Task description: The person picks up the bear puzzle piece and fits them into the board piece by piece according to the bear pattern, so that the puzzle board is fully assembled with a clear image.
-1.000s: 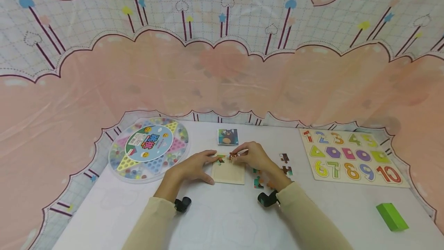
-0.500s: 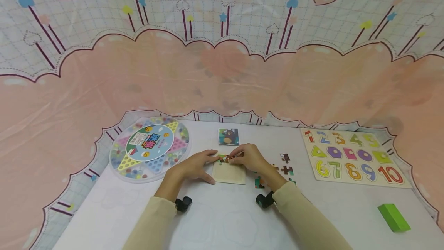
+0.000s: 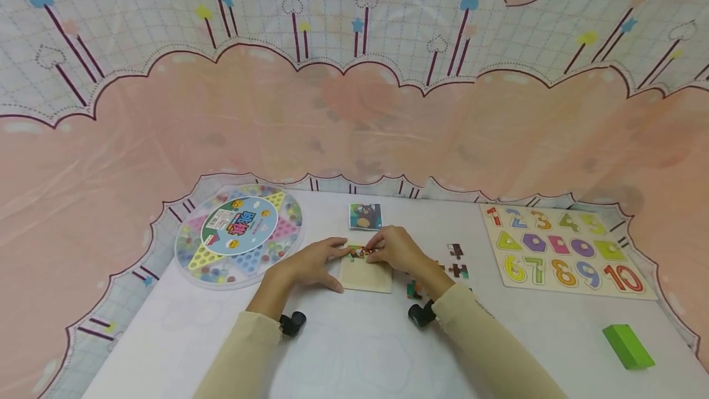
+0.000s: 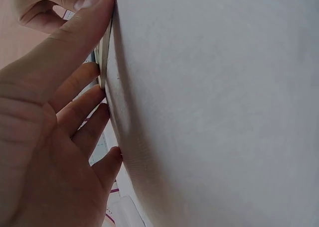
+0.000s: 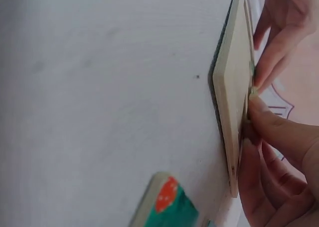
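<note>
Along the far edge of the wooden tray (image 3: 365, 277), between the hands, a puzzle piece (image 3: 364, 252) is pinched by the nearer right hand (image 3: 401, 251), while the tray's left side is touched by the left hand (image 3: 309, 265), fingers outstretched.

Here's the tray (image 3: 365, 278) on the desk (image 3: 332, 356), between left hand (image 3: 310, 265) and right hand (image 3: 400, 252), a puzzle piece (image 3: 366, 252) at the right fingertips, the picture card (image 3: 365, 217) just beyond both. Left of the left hand, the round game (image 3: 239, 226); right of the right, loose pieces (image 3: 458, 271), then the number board (image 3: 545, 289), the block (image 3: 628, 347) nearer the person.
</note>
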A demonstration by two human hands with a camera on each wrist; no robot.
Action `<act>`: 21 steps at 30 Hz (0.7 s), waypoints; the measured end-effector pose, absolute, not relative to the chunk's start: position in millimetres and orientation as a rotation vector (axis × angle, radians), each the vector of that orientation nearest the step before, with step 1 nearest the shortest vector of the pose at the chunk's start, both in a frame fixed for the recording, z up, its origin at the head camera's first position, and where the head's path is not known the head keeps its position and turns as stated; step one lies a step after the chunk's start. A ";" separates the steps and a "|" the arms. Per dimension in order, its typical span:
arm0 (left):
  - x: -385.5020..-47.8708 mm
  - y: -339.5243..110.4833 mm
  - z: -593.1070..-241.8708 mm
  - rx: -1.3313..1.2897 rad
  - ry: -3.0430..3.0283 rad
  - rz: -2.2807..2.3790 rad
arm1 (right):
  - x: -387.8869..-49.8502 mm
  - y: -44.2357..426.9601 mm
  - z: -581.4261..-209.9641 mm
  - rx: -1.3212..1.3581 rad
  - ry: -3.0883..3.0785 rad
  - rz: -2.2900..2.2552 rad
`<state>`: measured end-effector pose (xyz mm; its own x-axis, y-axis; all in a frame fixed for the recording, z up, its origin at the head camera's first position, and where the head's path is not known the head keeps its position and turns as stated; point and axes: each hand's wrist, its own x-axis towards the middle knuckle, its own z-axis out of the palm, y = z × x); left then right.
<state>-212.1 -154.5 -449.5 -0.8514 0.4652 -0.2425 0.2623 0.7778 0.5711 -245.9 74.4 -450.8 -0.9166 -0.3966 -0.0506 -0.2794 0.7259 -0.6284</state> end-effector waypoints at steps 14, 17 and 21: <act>-213.3 -153.7 -448.2 0.565 2.602 0.740 | -249.4 75.8 -455.7 -0.510 2.715 -1.001; -213.6 -154.3 -449.2 0.576 2.608 0.733 | -249.5 75.7 -456.0 -0.510 2.718 -0.997; -212.9 -155.2 -449.5 0.589 2.609 0.731 | -249.1 75.0 -457.2 -0.494 2.727 -0.991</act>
<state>-212.9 -155.2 -449.5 -0.8455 0.4816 -0.2307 0.2915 0.7782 0.5563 -249.1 75.0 -457.2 -0.9246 -0.3743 -0.0707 -0.2417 0.7199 -0.6507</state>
